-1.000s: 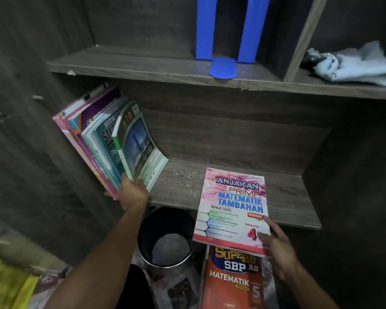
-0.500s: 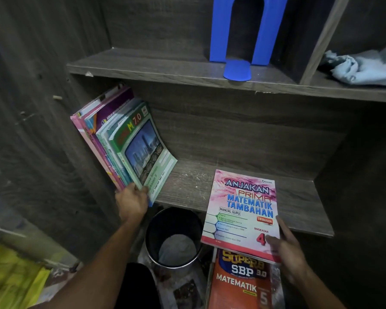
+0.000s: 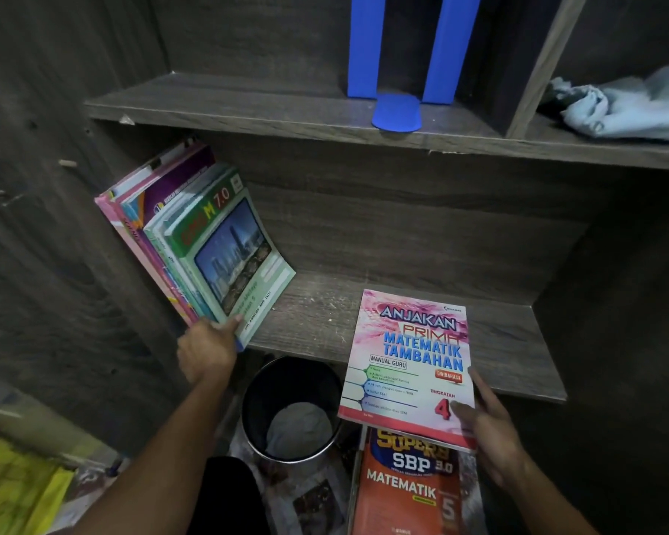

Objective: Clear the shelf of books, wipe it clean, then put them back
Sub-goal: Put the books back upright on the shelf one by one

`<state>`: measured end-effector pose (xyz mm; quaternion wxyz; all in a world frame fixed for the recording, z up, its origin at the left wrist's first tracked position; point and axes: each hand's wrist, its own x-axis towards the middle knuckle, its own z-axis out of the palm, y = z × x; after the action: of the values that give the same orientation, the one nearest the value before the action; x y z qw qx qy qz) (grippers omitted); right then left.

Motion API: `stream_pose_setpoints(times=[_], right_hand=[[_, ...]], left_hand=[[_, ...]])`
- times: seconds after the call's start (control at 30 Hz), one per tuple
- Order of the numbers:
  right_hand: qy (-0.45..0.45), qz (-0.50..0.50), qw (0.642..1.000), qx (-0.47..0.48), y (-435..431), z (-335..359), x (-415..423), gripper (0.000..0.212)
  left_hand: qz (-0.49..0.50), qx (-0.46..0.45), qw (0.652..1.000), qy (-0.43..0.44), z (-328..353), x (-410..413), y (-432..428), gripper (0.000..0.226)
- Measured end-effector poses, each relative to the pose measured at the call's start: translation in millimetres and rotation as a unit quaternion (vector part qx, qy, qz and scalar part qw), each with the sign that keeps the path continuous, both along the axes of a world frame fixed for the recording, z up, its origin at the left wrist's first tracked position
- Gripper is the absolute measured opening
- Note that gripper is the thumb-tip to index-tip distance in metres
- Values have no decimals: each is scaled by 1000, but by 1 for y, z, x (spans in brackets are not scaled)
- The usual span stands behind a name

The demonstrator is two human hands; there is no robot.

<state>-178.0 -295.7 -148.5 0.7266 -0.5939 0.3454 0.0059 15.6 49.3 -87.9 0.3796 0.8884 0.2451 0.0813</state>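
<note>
Left hand point(image 3: 205, 351) grips the bottom corner of a leaning row of textbooks point(image 3: 217, 245) at the left end of the lower shelf point(image 3: 317, 314). Right hand point(image 3: 491, 430) pinches a pink Matematik Tambahan book point(image 3: 406, 364), thumb on its cover, over that shelf's front edge

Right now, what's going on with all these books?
A person is handling books. The left hand grips the bottom of the leaning books at the left end of the lower shelf. The right hand holds a pink maths book over that shelf's front edge. An orange book lies below, beside a bin.
</note>
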Motion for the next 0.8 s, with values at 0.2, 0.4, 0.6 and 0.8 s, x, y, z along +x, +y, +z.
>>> stream_pose_setpoints(times=[0.2, 0.4, 0.6, 0.8], right_hand=[[6, 2, 1000, 8, 0, -3, 1, 73], [8, 2, 1000, -4, 3, 1, 1, 73], [-1, 0, 1000, -9, 8, 11, -1, 74], [-3, -11, 1000, 6, 13, 14, -8, 70]], left_hand=[[-16, -53, 998, -20, -11, -3, 3, 31], [-63, -53, 996, 37, -27, -18, -1, 17], [-190, -79, 971, 122, -34, -41, -39, 16], [-350, -219, 886, 211, -43, -70, -101, 23]])
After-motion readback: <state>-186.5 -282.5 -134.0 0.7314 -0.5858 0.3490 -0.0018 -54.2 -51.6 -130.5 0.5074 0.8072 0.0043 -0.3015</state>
